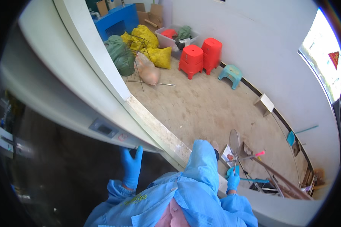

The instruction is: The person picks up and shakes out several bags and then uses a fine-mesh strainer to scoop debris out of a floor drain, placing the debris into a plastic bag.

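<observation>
I wear a blue coat and blue gloves. My left hand lies flat with its fingers stretched up against the lower edge of a large white door panel, just below a small grey control plate. My right hand grips the thin metal handle of a round wire skimmer, whose hoop points up and away over the sandy floor. Behind the panel the space on the left is dark.
Two stacks of red stools and a teal stool stand by the far wall. Yellow and green sacks, a clear bin and a blue cabinet fill the back. Long-handled tools lean at the lower right.
</observation>
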A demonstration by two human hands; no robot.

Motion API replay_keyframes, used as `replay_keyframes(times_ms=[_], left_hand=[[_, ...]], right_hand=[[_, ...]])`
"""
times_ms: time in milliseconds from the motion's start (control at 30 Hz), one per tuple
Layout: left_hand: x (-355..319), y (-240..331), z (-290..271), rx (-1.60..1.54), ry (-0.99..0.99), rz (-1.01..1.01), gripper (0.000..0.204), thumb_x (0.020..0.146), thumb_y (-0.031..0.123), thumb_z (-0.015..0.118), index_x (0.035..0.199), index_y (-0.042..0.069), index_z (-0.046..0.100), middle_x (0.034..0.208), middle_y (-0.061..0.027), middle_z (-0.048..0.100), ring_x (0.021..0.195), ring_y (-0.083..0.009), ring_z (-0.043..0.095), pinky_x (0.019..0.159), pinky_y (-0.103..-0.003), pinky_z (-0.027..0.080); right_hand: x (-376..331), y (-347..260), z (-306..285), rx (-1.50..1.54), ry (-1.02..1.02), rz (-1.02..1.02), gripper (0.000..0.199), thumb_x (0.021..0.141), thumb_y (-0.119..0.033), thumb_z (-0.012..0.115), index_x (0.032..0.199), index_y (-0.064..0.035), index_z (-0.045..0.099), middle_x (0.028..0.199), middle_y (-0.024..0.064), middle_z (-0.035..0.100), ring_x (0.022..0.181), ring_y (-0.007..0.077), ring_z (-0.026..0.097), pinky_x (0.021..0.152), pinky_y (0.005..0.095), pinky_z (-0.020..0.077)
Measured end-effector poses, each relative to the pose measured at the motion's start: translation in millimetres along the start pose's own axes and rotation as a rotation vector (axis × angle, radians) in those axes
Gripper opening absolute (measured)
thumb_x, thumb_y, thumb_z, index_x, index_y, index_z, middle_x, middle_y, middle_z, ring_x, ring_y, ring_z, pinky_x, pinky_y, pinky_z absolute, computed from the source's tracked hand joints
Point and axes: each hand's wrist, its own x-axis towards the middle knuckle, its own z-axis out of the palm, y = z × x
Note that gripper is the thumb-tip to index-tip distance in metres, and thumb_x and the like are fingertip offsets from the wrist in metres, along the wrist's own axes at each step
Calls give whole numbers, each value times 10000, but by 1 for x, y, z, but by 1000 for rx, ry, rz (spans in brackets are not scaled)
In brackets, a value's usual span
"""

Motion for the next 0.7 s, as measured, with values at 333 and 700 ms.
replay_keyframes(times_ms=[333, 700], left_hand=[[-16, -43, 108, -317, 764, -202, 549, 990, 326, 330, 1436, 20, 229, 1426, -174, 330, 1302, -299, 340, 1081, -405, 282], [42, 38, 109, -699, 1398, -123, 631, 947, 495, 339, 1422, 83, 286, 1430, -124, 339, 1287, -313, 347, 1072, -431, 305]], right_hand=[[343, -263, 188, -64, -490, -294, 333, 853, -337, 593, 917, -14, 641, 619, 95, 648, 454, 115, 516, 435, 268, 403], [553, -58, 211, -462, -795, 61, 235, 827, -172, 574, 796, 58, 614, 669, 135, 627, 565, 231, 646, 411, 348, 435]])
